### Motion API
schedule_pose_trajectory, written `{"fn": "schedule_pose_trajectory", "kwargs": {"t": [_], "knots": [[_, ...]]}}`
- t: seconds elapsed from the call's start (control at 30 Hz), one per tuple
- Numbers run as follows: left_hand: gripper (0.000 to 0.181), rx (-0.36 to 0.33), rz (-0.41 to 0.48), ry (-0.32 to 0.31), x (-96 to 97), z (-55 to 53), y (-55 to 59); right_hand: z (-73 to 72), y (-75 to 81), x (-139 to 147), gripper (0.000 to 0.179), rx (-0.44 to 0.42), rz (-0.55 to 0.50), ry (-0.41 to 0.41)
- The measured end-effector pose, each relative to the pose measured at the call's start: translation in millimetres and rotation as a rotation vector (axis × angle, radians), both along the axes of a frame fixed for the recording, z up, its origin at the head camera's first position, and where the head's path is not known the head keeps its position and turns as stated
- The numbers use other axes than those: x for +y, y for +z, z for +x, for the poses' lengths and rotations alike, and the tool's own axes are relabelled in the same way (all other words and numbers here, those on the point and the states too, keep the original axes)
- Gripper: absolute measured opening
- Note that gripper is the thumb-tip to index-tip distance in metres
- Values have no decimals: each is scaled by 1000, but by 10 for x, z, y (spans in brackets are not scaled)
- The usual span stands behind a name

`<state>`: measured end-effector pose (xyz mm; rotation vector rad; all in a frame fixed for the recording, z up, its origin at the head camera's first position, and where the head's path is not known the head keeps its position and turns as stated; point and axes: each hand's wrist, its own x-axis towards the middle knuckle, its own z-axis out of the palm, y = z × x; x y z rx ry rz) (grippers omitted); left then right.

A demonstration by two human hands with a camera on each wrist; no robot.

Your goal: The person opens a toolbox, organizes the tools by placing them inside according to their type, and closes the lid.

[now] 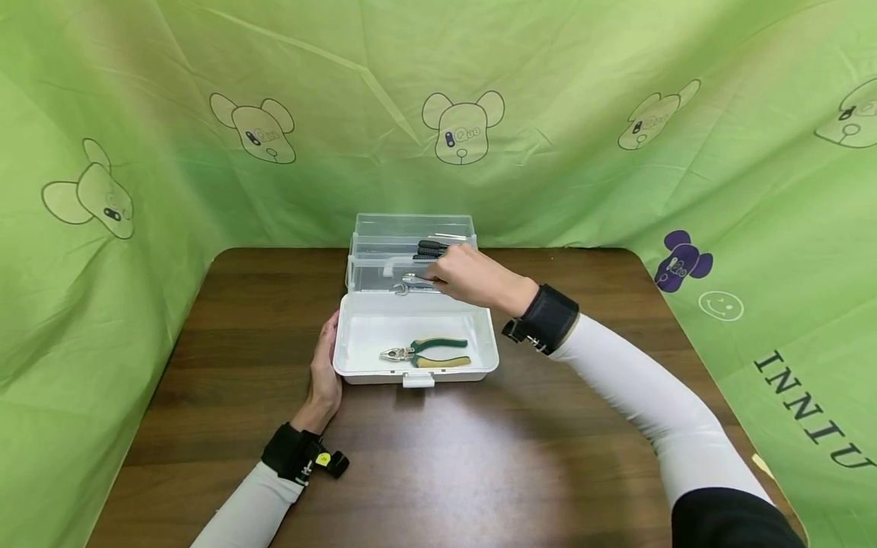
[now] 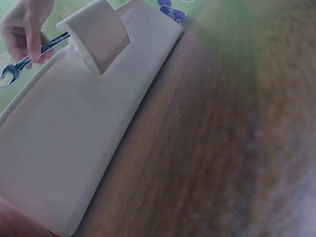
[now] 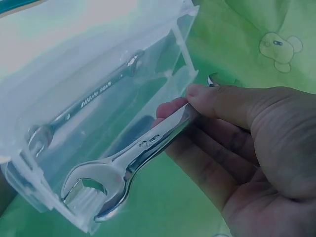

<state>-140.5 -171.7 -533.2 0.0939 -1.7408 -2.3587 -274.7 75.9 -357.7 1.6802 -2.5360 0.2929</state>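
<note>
My right hand (image 1: pixel 469 274) is over the clear tiers of a white toolbox (image 1: pixel 370 376). Between thumb and fingers it pinches a shiny open-end wrench (image 3: pixel 148 148), whose large open end points away from the hand. A second wrench (image 3: pixel 94 101) lies in a clear tray just beyond it in the right wrist view. Against the toolbox's left wall rests my left hand (image 1: pixel 325 373), its fingers extended along the side. Combination pliers (image 1: pixel 441 362) with green and yellow handles lie in the white base of the box.
Behind the base rise the clear plastic tiers (image 1: pixel 370 272) of the toolbox. Black-handled tools (image 1: pixel 430 248) sit in an upper tier. A white latch (image 1: pixel 419 380) juts from the front. The box stands on a brown wooden table (image 1: pixel 240 335), with a green printed cloth (image 1: pixel 329 167) behind.
</note>
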Motion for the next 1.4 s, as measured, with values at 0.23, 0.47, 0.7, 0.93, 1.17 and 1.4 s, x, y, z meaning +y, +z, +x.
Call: {"fn": "schedule_pose_trajectory", "kwargs": {"t": [0.23, 0.47, 0.7, 0.93, 1.17, 1.4], "knots": [[63, 25, -2, -3, 2, -9, 20, -37, -122, -120, 43, -33, 33, 0], [64, 9, 7, -6, 12, -9, 8, -99, -290, -138, 51, -102, 60, -21], [65, 2, 3, -4, 13, -1, 12, -131, -364, -170, 48, -109, 89, -43], [64, 6, 11, -1, 17, -2, 19, -141, -417, -207, 26, -112, 156, -82], [66, -6, 4, 2, 13, 4, 20, -152, -450, -225, 4, -89, 186, -97], [66, -16, 1, 9, 2, 14, 27, -160, -441, -241, 6, -100, 170, -109]]}}
